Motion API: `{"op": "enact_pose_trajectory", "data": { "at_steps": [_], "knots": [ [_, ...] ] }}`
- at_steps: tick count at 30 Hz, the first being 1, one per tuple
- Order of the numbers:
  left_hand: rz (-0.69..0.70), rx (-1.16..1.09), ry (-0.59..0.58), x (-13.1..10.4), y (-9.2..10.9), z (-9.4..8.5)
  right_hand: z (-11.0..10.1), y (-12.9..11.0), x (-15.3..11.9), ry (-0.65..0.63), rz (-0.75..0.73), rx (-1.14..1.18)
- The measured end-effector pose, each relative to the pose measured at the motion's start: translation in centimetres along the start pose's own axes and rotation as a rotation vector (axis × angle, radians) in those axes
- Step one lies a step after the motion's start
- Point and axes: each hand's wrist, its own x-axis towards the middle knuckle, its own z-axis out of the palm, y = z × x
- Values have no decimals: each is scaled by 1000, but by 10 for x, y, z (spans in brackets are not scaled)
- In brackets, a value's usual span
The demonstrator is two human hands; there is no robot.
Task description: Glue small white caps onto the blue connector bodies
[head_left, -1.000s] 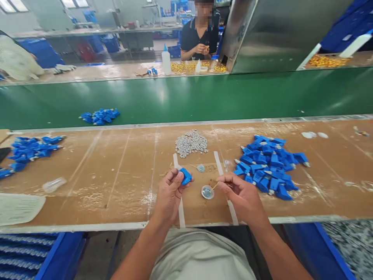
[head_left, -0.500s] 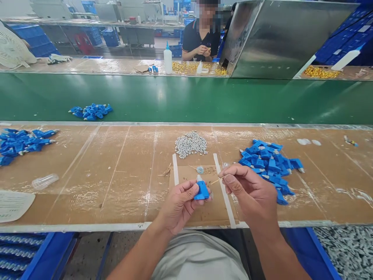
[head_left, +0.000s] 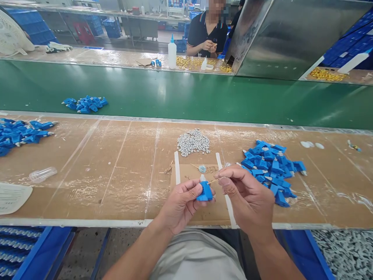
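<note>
My left hand (head_left: 184, 202) is closed round a small blue plastic part (head_left: 205, 192) with a whitish tip pointing up. Between thumb and fingers of my right hand (head_left: 247, 194) is a thin wooden stick (head_left: 214, 181); its far end meets the blue part near the base of the tip. Just beyond lies a small round clear dish (head_left: 202, 168) on a cardboard sheet (head_left: 189, 173) edged by white tape strips. A heap of small grey pieces (head_left: 193, 142) sits farther back. Similar blue parts form a pile (head_left: 269, 167) to the right of my hands.
More blue parts lie in a pile (head_left: 21, 134) at the left and another (head_left: 85, 104) on the green belt (head_left: 163, 93). A clear plastic cup (head_left: 43, 174) lies on its side near a paper sheet (head_left: 13, 198). Across the belt, a person (head_left: 208, 35) works beside a white bottle (head_left: 172, 52).
My right hand has brought the stick left, so its end now reaches the blue part. The left hand still holds that part. The camera view has shifted slightly.
</note>
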Motion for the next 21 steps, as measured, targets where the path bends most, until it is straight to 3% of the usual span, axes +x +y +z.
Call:
{"op": "enact_pose_trajectory", "data": {
  "at_steps": [12, 21],
  "knots": [
    [-13, -15, -16, 2, -2, -5, 1, 4, -1, -41, 10, -57],
    [-19, -54, -33, 5, -5, -11, 0, 3, 0, -142, -221, -156]
  ]
}}
